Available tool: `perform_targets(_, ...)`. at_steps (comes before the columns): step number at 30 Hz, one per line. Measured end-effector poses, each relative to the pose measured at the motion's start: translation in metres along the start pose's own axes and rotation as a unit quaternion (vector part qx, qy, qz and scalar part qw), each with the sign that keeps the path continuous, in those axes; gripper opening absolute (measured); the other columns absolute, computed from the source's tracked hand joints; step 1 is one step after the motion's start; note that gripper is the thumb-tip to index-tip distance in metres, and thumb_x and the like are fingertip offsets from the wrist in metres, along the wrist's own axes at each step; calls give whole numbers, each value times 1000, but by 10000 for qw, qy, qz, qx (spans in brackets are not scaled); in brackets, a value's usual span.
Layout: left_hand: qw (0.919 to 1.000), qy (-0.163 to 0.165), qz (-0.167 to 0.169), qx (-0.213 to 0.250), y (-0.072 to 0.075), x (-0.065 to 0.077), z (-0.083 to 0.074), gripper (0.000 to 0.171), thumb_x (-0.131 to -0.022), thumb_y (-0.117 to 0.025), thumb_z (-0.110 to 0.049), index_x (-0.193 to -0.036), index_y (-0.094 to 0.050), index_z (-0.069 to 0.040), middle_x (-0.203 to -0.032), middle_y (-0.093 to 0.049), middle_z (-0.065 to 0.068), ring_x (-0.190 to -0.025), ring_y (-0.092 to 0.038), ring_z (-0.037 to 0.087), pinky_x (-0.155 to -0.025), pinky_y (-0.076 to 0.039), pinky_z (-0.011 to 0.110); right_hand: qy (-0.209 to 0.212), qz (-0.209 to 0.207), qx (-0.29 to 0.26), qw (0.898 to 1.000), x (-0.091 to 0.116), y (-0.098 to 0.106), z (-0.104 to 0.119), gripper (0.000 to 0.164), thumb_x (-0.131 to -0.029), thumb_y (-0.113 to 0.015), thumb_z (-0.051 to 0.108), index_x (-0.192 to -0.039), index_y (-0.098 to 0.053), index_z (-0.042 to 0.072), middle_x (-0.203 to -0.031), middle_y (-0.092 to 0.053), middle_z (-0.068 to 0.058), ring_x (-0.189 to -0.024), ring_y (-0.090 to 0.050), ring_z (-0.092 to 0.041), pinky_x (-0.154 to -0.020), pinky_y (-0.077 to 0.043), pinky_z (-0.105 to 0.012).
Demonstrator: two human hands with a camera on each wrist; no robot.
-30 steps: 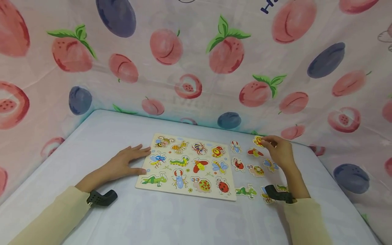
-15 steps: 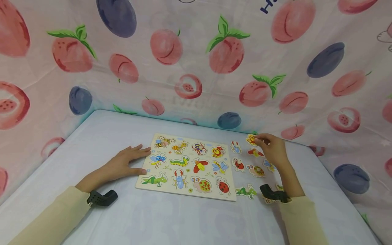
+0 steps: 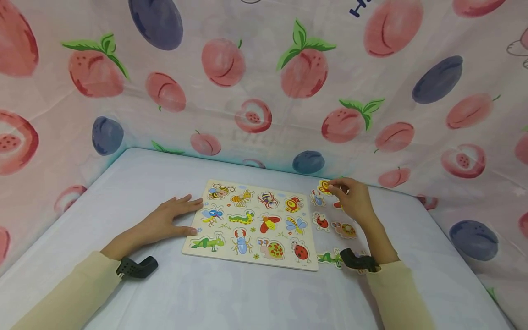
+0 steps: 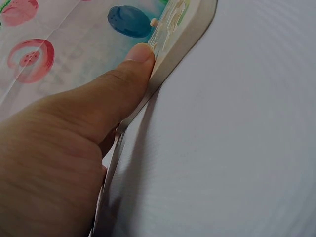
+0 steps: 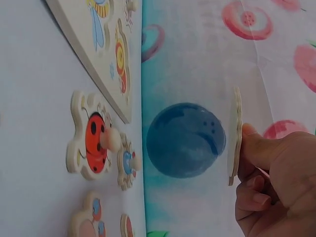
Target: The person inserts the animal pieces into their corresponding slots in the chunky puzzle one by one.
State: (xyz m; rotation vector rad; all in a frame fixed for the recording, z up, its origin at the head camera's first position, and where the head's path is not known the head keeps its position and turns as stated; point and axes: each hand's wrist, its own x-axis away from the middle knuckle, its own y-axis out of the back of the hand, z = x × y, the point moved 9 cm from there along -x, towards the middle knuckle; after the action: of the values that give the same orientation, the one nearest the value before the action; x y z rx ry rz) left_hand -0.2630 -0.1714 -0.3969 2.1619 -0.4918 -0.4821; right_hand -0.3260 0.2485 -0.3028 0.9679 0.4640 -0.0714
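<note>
My right hand (image 3: 352, 199) pinches a yellow-and-red insect puzzle piece (image 3: 323, 186) and holds it above the table, near the board's far right corner. In the right wrist view that piece (image 5: 236, 138) is edge-on, raised off the cloth; its knob is hidden by the fingers. The wooden puzzle board (image 3: 251, 262) lies flat, printed with insects in several outlined places. My left hand (image 3: 162, 222) rests at the board's left edge with fingers spread. In the left wrist view the thumb (image 4: 118, 84) lies on the board's edge.
Loose knobbed pieces lie right of the board: a stag beetle (image 3: 317, 198), a ladybug (image 3: 320, 221), a snail (image 3: 344, 230) and a grasshopper (image 3: 329, 258). Others are partly hidden under the right arm. A fruit-print cloth (image 3: 264, 82) rises behind the white table.
My right hand has carried the yellow-and-red insect puzzle piece leftward, toward the board, and it now overlaps the stag beetle piece in view. The left hand and board have stayed put.
</note>
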Motion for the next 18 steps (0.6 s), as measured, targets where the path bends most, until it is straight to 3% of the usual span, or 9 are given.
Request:
perform_targets(6, 10000, 45, 27, 1, 0, 0, 0, 77, -80, -72, -49, -141, -48, -7, -148, -41, 5, -140, -23, 36, -112, -11, 55, 196, 146, -24, 9997, -1, -16, 9, 17, -91, -67, 18, -102, -71, 6, -80, -59, -5, -70, -44, -20, -56, -37, -32)
perform_targets(10, 10000, 57, 34, -1, -1, 0, 1, 77, -81, -72, -49, -141, -48, -7, -148, -41, 4, -140, -23, 35, -112, -11, 55, 104, 379, -95, 9992, 0, -30, 12, 15, -91, -67, 18, -101, -71, 7, -81, -57, -4, -74, -44, -21, -60, -37, -34)
perform_targets(18, 9999, 143, 52, 25, -2, -1, 3, 78, -80, -72, -51, -141, -48, -10, -148, -40, 3, -141, -22, 34, -113, -10, 55, 196, 738, -309, 9966, 4, -47, 21, 15, -91, -67, 19, -101, -71, 9, -77, -55, -2, -71, -44, -22, -57, -34, -32)
